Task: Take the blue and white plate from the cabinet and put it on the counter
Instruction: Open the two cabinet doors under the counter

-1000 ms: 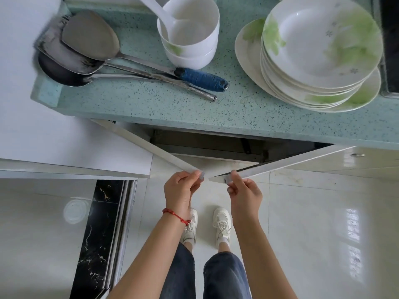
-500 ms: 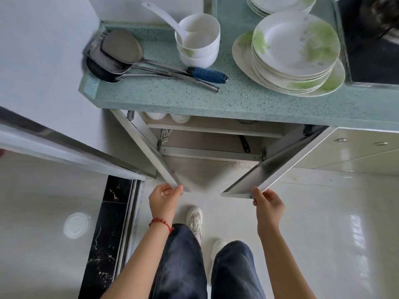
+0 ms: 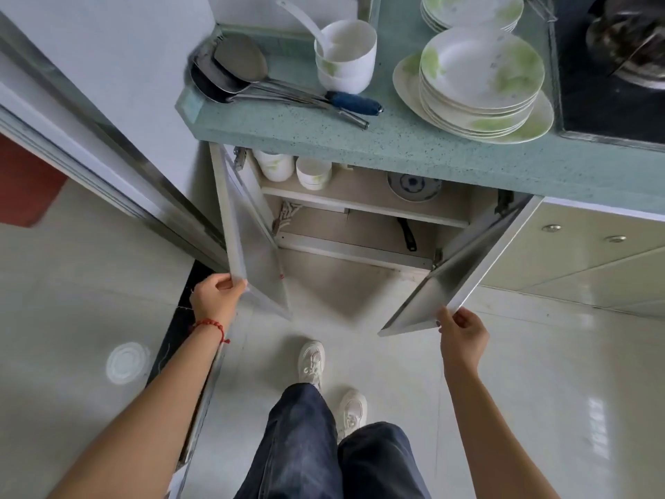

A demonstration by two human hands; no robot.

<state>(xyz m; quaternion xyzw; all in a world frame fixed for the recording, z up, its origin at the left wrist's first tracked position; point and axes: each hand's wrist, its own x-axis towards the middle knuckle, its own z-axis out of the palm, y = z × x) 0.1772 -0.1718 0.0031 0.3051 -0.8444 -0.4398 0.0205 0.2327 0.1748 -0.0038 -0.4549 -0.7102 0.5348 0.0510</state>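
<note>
The blue and white plate (image 3: 414,186) lies on the upper shelf inside the open cabinet, toward the right, partly hidden under the green speckled counter (image 3: 414,145). My left hand (image 3: 215,297) grips the lower corner of the left cabinet door (image 3: 239,243). My right hand (image 3: 462,334) pinches the lower corner of the right cabinet door (image 3: 464,268). Both doors stand swung wide, with the shelf between them in view.
On the counter sit a stack of green-patterned plates (image 3: 480,84), stacked white bowls with a ladle (image 3: 345,57) and metal spatulas (image 3: 244,73). A black stove (image 3: 611,73) is at the right. White bowls (image 3: 293,169) stand on the shelf's left. A pan handle (image 3: 406,234) shows below.
Both doors have swung from nearly shut to wide open, my hands moving apart. The camera has drawn back, and the shelf with the blue and white plate has come into view.
</note>
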